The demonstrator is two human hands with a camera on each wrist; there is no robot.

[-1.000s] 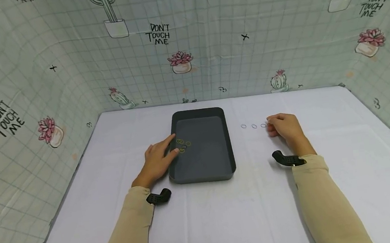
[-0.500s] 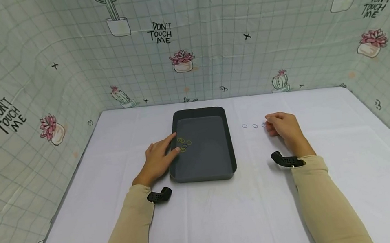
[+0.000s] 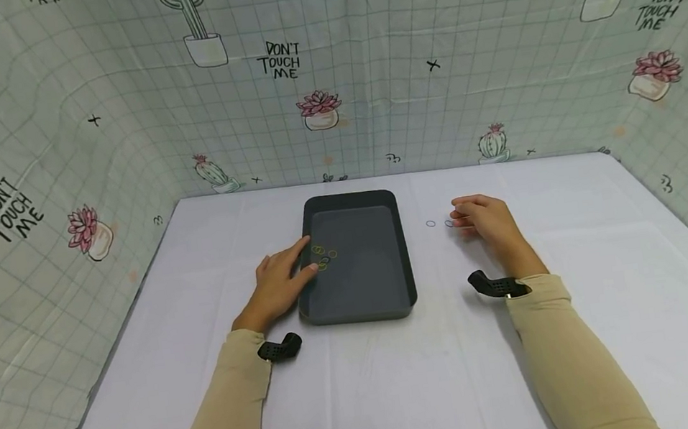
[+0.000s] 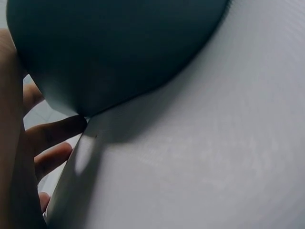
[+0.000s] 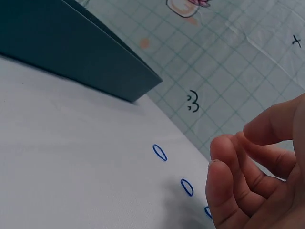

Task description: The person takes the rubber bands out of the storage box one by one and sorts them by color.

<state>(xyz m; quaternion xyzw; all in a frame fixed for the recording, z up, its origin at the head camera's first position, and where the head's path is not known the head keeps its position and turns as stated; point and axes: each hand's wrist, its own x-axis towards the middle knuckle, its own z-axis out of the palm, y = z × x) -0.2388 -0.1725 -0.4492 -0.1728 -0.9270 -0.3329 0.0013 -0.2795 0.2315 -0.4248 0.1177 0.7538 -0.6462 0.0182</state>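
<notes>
My left hand lies across the left side of the dark grey tray, index finger and thumb reaching over its rim. In the left wrist view, other fingers sit by the tray's outer wall. Several thin yellow rings and a dark one lie inside, near the thumb. Above the table, my right hand is loosely curled, with nothing visible in it. Beneath and beside it, small blue rings form a row; the hand covers the third in the head view.
A white cloth covers the table. Behind and at both sides hangs a patterned curtain with cactus drawings. Black wrist cameras are worn on both forearms. The tray's right wall faces the row of rings.
My right hand has moved left from beside the third blue ring to above it, now hiding it in the head view. The left hand and the tray have stayed put.
</notes>
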